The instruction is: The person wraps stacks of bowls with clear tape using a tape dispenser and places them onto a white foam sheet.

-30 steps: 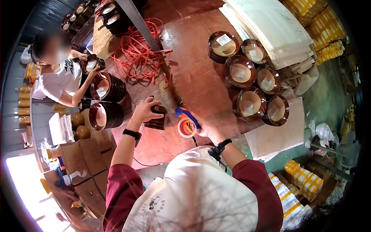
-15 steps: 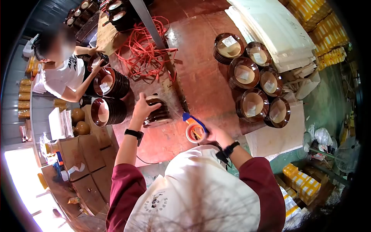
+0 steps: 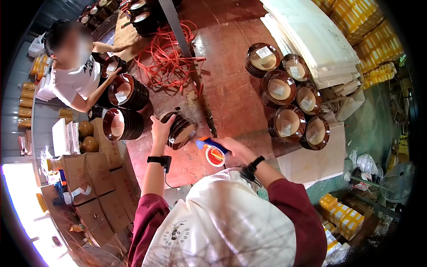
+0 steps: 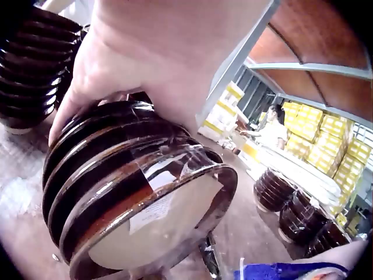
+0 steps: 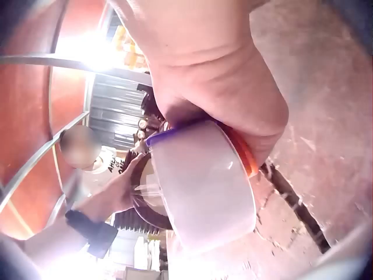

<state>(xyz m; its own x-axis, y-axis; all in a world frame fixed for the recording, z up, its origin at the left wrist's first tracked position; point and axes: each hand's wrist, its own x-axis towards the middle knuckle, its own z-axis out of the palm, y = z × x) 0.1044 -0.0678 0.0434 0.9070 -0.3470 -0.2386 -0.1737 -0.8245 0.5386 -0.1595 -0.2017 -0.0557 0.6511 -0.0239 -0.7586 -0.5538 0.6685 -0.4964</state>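
Observation:
My left hand grips a short stack of dark brown glazed bowls from behind, thumb and fingers spread around it. The stack lies tipped on its side on the red table. In the left wrist view a shiny clear strip runs over the rims of the bowls, and a white paper label shows inside the front one. Just right of the stack, my right hand holds a blue and orange tape dispenser. Its wide tape roll fills the middle of the right wrist view.
Several bowl stacks stand at the table's right, near white foam sheets. Tangled red strapping lies at the back beside a metal post. On the left, another person handles bowls near two taller stacks.
The bowl stack has been turned in my left hand, its open face swinging toward the right. My right hand has shifted left with the dispenser, closer to the stack.

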